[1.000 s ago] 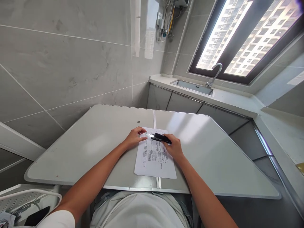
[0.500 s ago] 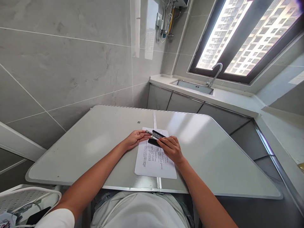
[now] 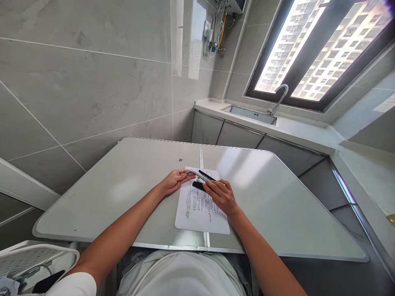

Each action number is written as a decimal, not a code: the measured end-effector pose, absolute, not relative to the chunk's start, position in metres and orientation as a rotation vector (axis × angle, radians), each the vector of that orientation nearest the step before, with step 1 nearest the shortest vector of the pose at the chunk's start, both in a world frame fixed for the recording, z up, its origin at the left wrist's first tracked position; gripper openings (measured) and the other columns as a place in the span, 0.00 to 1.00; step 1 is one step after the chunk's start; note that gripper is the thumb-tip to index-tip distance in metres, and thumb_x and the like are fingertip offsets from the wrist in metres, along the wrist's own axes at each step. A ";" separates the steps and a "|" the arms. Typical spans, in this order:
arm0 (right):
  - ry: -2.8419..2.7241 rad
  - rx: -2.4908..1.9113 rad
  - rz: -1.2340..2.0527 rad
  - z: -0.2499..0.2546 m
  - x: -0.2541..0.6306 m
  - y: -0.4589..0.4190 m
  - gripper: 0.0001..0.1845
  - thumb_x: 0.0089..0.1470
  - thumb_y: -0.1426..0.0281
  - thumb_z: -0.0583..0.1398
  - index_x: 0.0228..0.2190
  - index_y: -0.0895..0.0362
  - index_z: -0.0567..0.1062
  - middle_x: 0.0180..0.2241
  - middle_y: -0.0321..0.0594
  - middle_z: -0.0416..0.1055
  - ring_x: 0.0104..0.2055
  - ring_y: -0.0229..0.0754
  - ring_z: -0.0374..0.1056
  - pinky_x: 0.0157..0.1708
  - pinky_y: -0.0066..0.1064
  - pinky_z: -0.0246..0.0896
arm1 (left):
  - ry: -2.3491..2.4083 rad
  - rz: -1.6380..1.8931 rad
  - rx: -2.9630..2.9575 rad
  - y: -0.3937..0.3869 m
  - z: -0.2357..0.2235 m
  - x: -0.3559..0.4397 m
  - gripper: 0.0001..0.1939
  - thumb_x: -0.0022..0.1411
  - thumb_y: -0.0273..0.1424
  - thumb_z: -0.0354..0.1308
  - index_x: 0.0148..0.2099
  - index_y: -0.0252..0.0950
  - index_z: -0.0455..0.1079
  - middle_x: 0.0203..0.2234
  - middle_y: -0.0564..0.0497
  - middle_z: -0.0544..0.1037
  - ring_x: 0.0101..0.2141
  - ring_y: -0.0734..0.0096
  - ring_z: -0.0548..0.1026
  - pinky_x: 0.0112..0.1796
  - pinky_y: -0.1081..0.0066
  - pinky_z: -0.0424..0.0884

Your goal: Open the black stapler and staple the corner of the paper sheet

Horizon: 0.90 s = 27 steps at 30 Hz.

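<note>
A black stapler is held over the printed sheet with its top swung open, showing the silvery staple channel. My right hand is closed round its rear end, fingers over the top. My left hand is at the stapler's front end, thumb and fingers pinched on a small grey piece that looks like a strip of staples. The fingers partly hide this piece, and it meets the tip of the channel. Under both hands lies the white sheet of paper with printed text.
Small grey staple strips lie on the pale folding table, beyond my left hand. A white basket with cables and a black item stands at the lower left. Behind the table are a counter with a sink and a tap.
The stapler has tilted slightly in my right hand, and its channel now shows brighter. My left fingertips have shifted a little at its front end.
</note>
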State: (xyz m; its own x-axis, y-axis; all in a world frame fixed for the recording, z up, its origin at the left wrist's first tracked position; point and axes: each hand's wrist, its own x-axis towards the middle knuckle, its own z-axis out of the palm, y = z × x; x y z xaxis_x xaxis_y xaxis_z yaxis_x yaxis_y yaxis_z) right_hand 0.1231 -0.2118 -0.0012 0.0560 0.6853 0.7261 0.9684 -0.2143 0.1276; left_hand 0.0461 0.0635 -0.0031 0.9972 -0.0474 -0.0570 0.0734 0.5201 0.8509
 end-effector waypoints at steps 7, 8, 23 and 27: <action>-1.482 -1.898 -0.920 -0.003 0.123 -0.207 0.26 0.63 0.82 0.59 0.55 0.44 0.77 0.48 0.36 0.81 0.49 0.43 0.76 0.53 0.41 0.63 | 0.076 -0.065 1.003 0.063 -0.001 0.046 0.14 0.69 0.27 0.63 0.55 0.27 0.77 0.57 0.34 0.78 0.58 0.57 0.77 0.67 0.59 0.63; -1.395 -1.883 -0.922 -0.002 0.123 -0.205 0.25 0.62 0.81 0.59 0.53 0.45 0.78 0.47 0.37 0.81 0.48 0.44 0.76 0.52 0.42 0.63 | 0.095 -0.054 0.996 0.064 -0.001 0.046 0.14 0.69 0.27 0.63 0.54 0.27 0.77 0.56 0.34 0.78 0.58 0.57 0.77 0.67 0.59 0.64; -0.439 -1.756 0.007 -0.002 0.143 -0.207 0.24 0.43 0.62 0.73 0.43 0.57 0.83 0.38 0.42 0.81 0.39 0.50 0.75 0.42 0.41 0.69 | 0.221 0.161 1.037 0.068 0.010 0.045 0.13 0.63 0.33 0.70 0.46 0.30 0.79 0.42 0.43 0.82 0.38 0.73 0.82 0.43 0.75 0.80; -0.494 -1.768 0.146 -0.008 0.142 -0.204 0.23 0.41 0.63 0.73 0.41 0.58 0.83 0.35 0.41 0.80 0.37 0.49 0.74 0.40 0.39 0.69 | 0.104 0.245 1.113 0.071 0.012 0.040 0.16 0.60 0.40 0.71 0.45 0.34 0.80 0.29 0.53 0.75 0.23 0.83 0.69 0.27 0.78 0.71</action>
